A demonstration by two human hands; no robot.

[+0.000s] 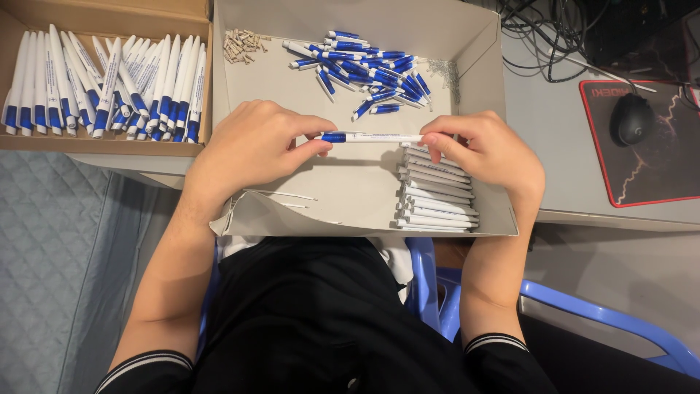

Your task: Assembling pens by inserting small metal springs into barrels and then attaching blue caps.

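Note:
I hold a white pen with a blue grip [368, 137] level between both hands, above a shallow cardboard tray [343, 186] on my lap. My left hand [251, 149] pinches the blue end. My right hand [485, 149] pinches the white end. A stack of white pen barrels [437, 193] lies just under my right hand. Several blue and white pen halves [364, 69] are heaped at the tray's far side. A small pile of tan tips [243, 45] sits in the far left corner of the tray, and thin metal springs [445, 73] lie at the far right.
A brown box [109, 142] at the upper left holds several finished white and blue pens [102, 84]. To the right a desk carries a black mouse [631, 118] on a red-edged pad [656, 157] and tangled cables [547, 36]. Blue chair frame [598, 314] shows below.

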